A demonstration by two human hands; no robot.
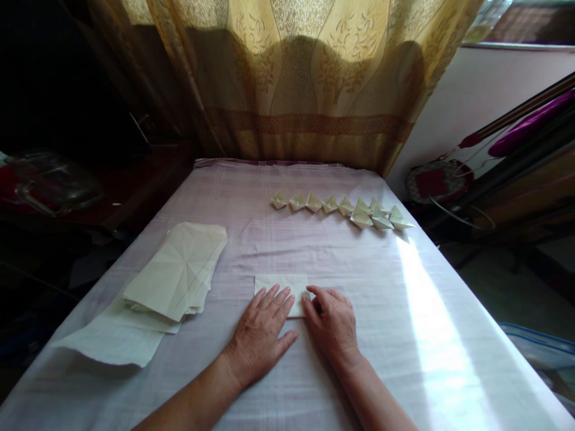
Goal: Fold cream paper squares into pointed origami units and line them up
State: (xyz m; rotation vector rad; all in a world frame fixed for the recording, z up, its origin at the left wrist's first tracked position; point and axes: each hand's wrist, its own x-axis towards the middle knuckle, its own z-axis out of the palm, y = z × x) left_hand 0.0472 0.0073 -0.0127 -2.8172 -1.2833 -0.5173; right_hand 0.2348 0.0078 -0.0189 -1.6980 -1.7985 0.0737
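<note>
A folded white sheet of paper (282, 280) lies flat on the cloth in front of me. My left hand (265, 326) rests on its left part, palm down, with the fingers stretched out and the thumb apart. At the sheet's right edge is my right hand (331, 320), its fingers curled and its thumb and forefinger closed on the paper's edge. Under both hands part of the sheet is hidden. To the left sits a stack of creased paper sheets (184, 269), fanned out toward the near left.
Several folded paper boats (330, 203) stand in a row at the far right of the cloth-covered table (305, 245). Behind it hangs a gold curtain (305, 78). A round patterned bag (438, 179) is beyond the right edge, and a plastic bag (539, 347) lies lower right.
</note>
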